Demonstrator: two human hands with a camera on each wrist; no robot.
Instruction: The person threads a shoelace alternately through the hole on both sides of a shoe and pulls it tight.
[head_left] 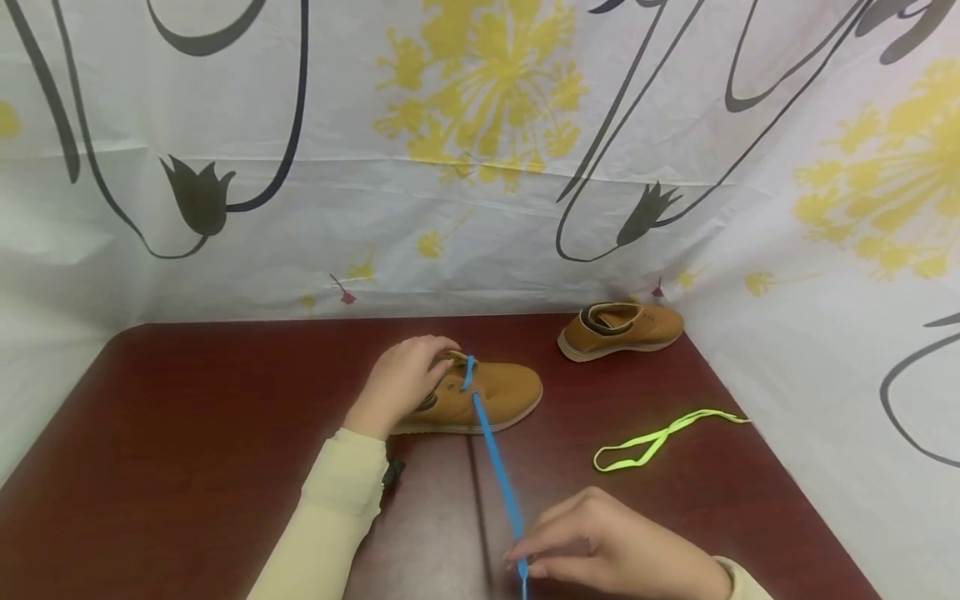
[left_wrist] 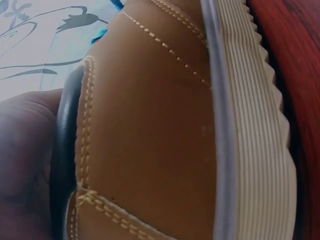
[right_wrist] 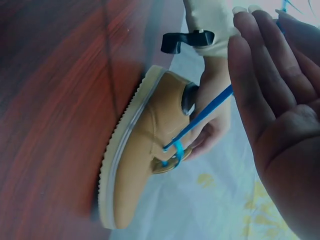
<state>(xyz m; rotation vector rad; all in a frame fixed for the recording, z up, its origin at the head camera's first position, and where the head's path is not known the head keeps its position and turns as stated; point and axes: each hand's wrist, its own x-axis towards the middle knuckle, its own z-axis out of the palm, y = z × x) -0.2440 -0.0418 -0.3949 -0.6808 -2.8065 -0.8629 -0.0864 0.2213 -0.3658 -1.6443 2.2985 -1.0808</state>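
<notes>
A tan leather shoe [head_left: 513, 390] with a pale ridged sole stands on the table, toe pointing right. My left hand [head_left: 405, 379] grips it around the opening, fingers up by the tongue. Blue shoelace [head_left: 495, 458] crosses the front of the shoe and comes out through an eyelet on the near side. From that eyelet the lace runs taut toward me. Close to its end, my right hand [head_left: 607, 542] pinches it between thumb and fingers. The left wrist view is filled by the stitched side of the shoe [left_wrist: 150, 125] and its dark padded collar [left_wrist: 67, 135].
A second tan shoe [head_left: 645, 329], without a visible lace, stands at the back right corner of the dark red table [head_left: 210, 467]. A neon yellow shoelace [head_left: 660, 435] lies looped near the right edge. Patterned white sheeting [head_left: 480, 233] hangs behind and beside the table.
</notes>
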